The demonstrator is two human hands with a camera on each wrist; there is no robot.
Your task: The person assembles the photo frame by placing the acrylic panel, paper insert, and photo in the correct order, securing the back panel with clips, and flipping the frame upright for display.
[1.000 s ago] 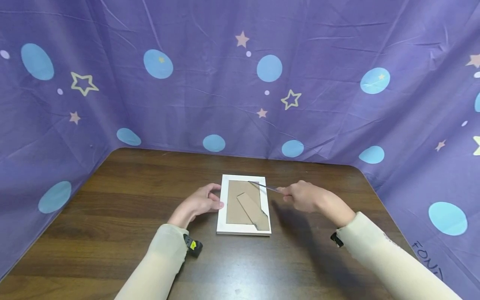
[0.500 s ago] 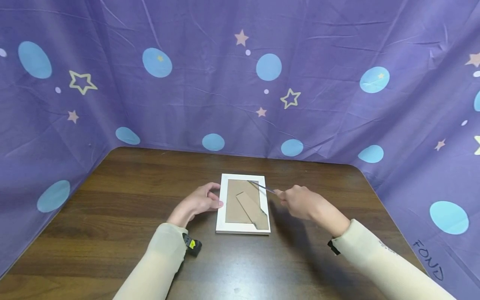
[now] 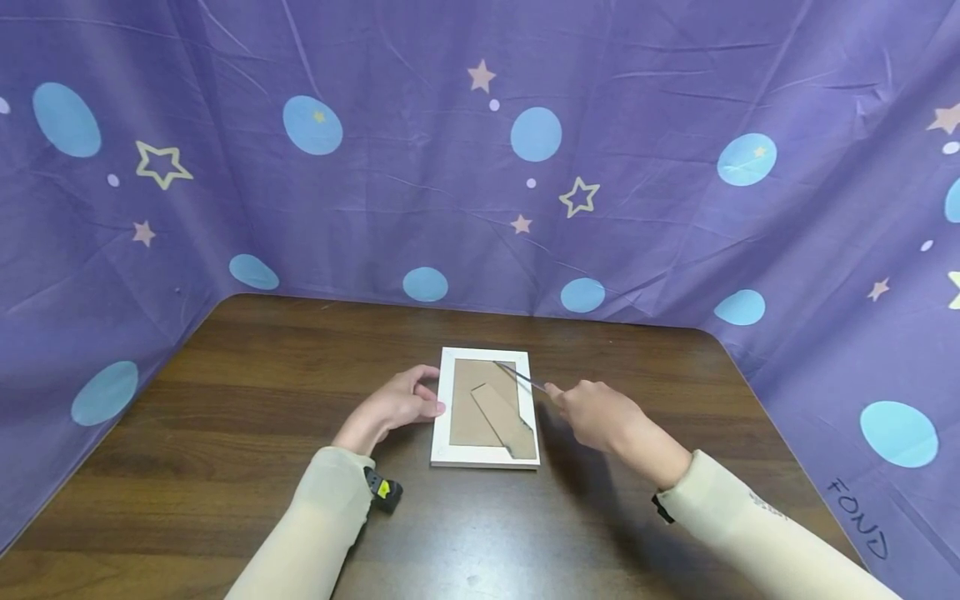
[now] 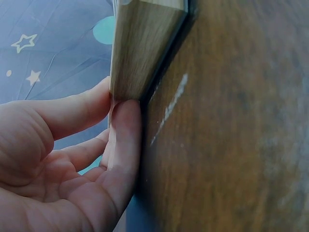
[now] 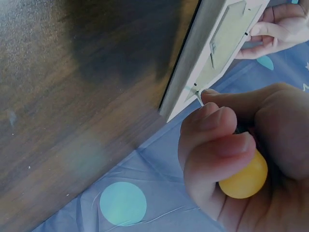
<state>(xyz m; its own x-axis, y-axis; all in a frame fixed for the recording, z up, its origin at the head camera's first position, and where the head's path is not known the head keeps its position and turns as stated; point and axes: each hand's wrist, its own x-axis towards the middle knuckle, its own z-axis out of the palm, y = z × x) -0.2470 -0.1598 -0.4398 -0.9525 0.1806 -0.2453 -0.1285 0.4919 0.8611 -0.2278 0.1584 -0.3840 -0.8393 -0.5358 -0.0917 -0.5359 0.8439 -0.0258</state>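
A white picture frame (image 3: 486,456) lies face down on the table, its brown backing board (image 3: 468,425) and slanted stand leg (image 3: 495,412) showing. At its left side my left hand (image 3: 393,402) holds the edge, with bent fingers (image 4: 126,130) against the wooden side. My right hand (image 3: 600,414) grips a screwdriver (image 3: 519,375) with a thin metal shaft and a round yellow handle end (image 5: 246,179). Its tip meets the backing board's upper right part, near the inner border. Most of the handle is hidden in the curled fingers.
The dark wooden table (image 3: 262,400) extends around the frame. Behind it and along the sides hangs a purple curtain (image 3: 420,192) with stars and blue dots. Small black metal tabs (image 5: 248,34) show at the backing's border.
My right hand has moved slightly nearer and to the left, turning the screwdriver's shaft while its tip stays near the same spot. The left hand and frame hold still.
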